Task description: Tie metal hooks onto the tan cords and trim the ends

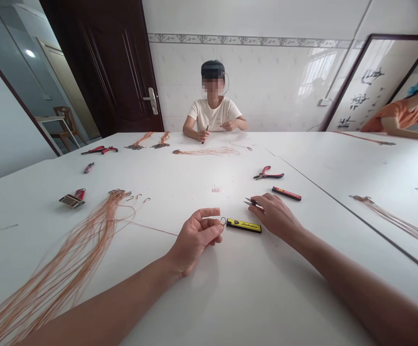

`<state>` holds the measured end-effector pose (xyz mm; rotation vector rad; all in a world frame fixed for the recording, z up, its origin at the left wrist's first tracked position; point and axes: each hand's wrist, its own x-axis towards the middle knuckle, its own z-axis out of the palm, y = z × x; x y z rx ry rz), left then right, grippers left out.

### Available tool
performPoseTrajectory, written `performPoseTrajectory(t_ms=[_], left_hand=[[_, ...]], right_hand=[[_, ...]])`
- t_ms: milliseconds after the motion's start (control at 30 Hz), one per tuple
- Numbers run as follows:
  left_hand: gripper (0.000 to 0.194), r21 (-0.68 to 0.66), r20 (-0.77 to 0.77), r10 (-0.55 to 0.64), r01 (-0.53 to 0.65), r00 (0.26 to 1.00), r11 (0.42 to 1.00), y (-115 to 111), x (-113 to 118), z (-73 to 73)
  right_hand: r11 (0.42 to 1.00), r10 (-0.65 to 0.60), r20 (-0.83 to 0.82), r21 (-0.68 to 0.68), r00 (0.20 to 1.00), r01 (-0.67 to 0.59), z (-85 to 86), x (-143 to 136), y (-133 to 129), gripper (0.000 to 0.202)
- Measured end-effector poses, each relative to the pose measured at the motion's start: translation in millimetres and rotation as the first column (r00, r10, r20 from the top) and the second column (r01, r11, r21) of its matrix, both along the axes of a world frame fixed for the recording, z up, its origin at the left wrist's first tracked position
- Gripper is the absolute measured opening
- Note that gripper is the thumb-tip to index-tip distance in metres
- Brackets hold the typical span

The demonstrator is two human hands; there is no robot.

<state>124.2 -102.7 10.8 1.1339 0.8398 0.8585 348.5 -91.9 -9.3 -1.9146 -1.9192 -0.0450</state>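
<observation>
My left hand [200, 229] pinches a fish hook [223, 220] between thumb and fingers, with its bend sticking out to the right. A tan wrap covers part of the raised index finger. From behind this hand an orange line [147, 226] runs left toward a bundle of snelled hooks [118, 193]. My right hand [272, 211] has its fingers closed over small thread snips [251, 202], whose pointed blades face left, slightly apart. Between both hands lies a yellow lighter [244, 226].
Beyond my right hand are a red lighter [286, 193] and red-handled pliers [268, 173]. At left lie a small box [72, 200], more pliers [100, 150] and long orange lines [75, 259]. A person [214, 113] sits opposite, another [403, 113] at far right.
</observation>
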Motion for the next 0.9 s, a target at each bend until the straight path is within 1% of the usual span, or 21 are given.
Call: performPoseTrajectory(t_ms=[167, 233, 267, 300, 367, 433, 467, 533, 600, 633, 700, 733, 767, 800, 833, 900], left_hand=[[0.03, 0.016, -0.01, -0.009, 0.009, 1.0, 1.0, -0.5, -0.3, -0.4], [0.031, 0.019, -0.013, -0.009, 0.009, 1.0, 1.0, -0.8, -0.1, -0.5], [0.031, 0.021, -0.013, -0.007, 0.007, 1.0, 1.0, -1.0, 0.0, -0.5], [0.031, 0.023, -0.014, -0.005, 0.006, 1.0, 1.0, -1.2, 0.2, -0.4], [0.031, 0.026, -0.015, -0.004, 0.004, 1.0, 1.0, -1.4, 0.5, -0.1], [0.031, 0.026, -0.02, -0.005, 0.006, 1.0, 1.0, -1.4, 0.8, 0.3], [0.031, 0.024, -0.022, -0.008, 0.008, 1.0, 1.0, -1.4, 0.9, 0.4], [0.03, 0.021, -0.021, -0.01, 0.011, 1.0, 1.0, -1.2, 0.8, 0.6], [0.031, 0.019, -0.017, -0.008, 0.009, 1.0, 1.0, -1.2, 0.5, 0.3], [0.031, 0.018, -0.013, -0.006, 0.006, 1.0, 1.0, -1.2, 0.3, 0.0], [0.031, 0.017, -0.006, -0.003, 0.003, 1.0, 1.0, -1.2, 0.0, -1.0], [0.032, 0.017, -0.002, -0.003, 0.003, 1.0, 1.0, -1.1, -0.1, -1.6], [0.031, 0.017, 0.0, -0.002, 0.002, 1.0, 1.0, -0.9, -0.1, -2.3], [0.031, 0.018, 0.001, -0.002, 0.002, 1.0, 1.0, -0.6, 0.0, -3.0], [0.031, 0.02, 0.002, 0.0, 0.0, 1.0, 1.0, -0.3, 0.1, -3.7], [0.032, 0.023, 0.002, 0.003, -0.003, 1.0, 1.0, 0.4, 0.6, -4.8]], right_hand=[[0.998, -0.023, 0.009, -0.057, 1.0, 0.024, -6.0, 5.6, 5.4, 0.03], [1.0, -0.028, 0.0, -0.014, 1.0, 0.028, -5.3, 3.3, 4.1, 0.03], [1.0, -0.009, -0.01, 0.026, 1.0, 0.009, -4.1, 0.6, 2.2, 0.03], [0.997, 0.036, -0.02, 0.065, 0.999, -0.035, -2.5, -3.0, -0.4, 0.03], [0.976, 0.194, -0.025, 0.108, 0.981, -0.19, 0.9, -12.2, -7.1, 0.029], [0.927, 0.366, 0.025, 0.075, 0.93, -0.367, 3.1, -21.4, -13.6, 0.027], [0.904, 0.423, 0.067, 0.042, 0.904, -0.426, 3.4, -25.2, -16.0, 0.025], [0.884, 0.463, 0.147, -0.004, 0.874, -0.467, 2.9, -30.2, -18.7, 0.02], [0.903, 0.423, 0.16, 0.005, 0.892, -0.429, 2.5, -32.6, -19.3, 0.02], [0.922, 0.383, 0.123, 0.017, 0.916, -0.388, 2.9, -33.3, -19.3, 0.02], [0.962, 0.274, -0.051, 0.03, 0.961, -0.272, 5.8, -34.8, -20.4, 0.017], [0.975, 0.22, -0.178, 0.005, 0.959, -0.222, 8.1, -35.8, -21.7, 0.016], [0.978, 0.177, -0.319, -0.046, 0.931, -0.201, 10.8, -37.2, -23.5, 0.014], [0.97, 0.144, -0.462, -0.107, 0.875, -0.216, 13.5, -38.8, -25.8, 0.012], [0.951, 0.12, -0.593, -0.162, 0.796, -0.263, 16.0, -40.5, -28.2, 0.013], [0.897, 0.076, -0.775, -0.221, 0.627, -0.382, 19.5, -44.1, -32.8, 0.023]])
